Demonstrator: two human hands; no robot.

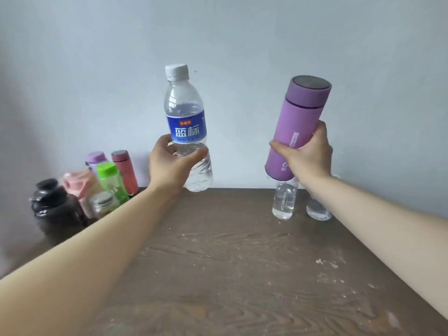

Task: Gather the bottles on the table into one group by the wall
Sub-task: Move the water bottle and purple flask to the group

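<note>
Item in transit: left hand wrapped around water bottle, right hand clasping tilted purple flask; advise setting both upright just right of the green-capped bottle, by the wall.

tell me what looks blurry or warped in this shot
Head view: the bottle group at far left is smeared and leans inward from wide-angle distortion; the water bottle in the left hand reads sharp; lighting is soft and even, no glare.

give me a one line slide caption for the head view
Left hand lifts a clear water bottle, right hand a purple flask, above the wooden table.
</note>
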